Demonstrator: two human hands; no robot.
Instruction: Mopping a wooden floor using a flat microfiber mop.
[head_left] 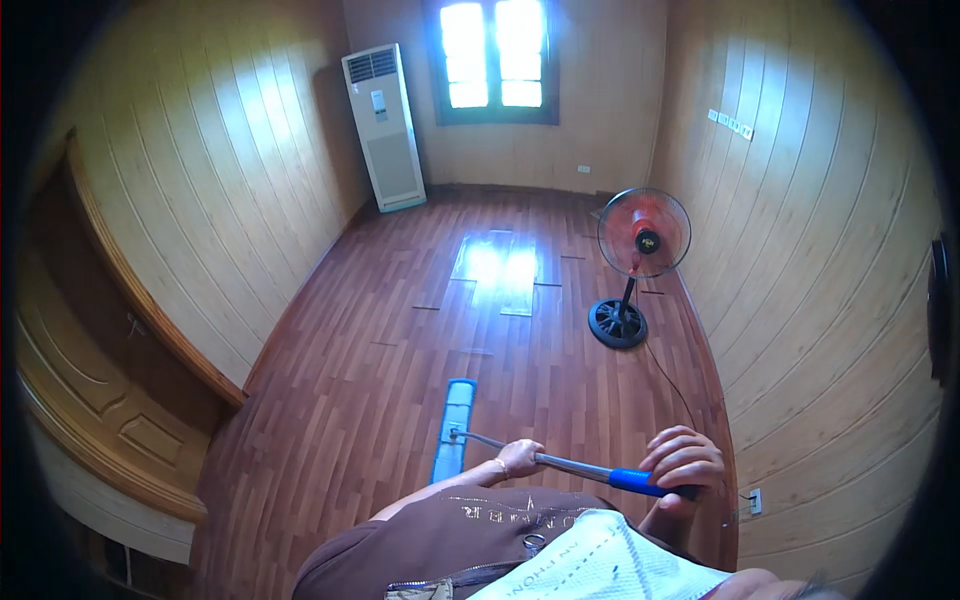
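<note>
On the near-left floor [340,420], the flat mop [455,432] should be pushed flush; its pole [575,466] is wrapped by fingers of the left hand [520,457], its grip [635,481] apparently cupped by curled fingers of the right hand [688,463].

The mop head [456,413] is blue, the floor [560,385] plank-patterned reddish-brown.

The left forearm [435,497] slants forward, left hand [520,457] closed. Apart from it, the right hand [690,466] has its fingers [676,443] curled.
</note>
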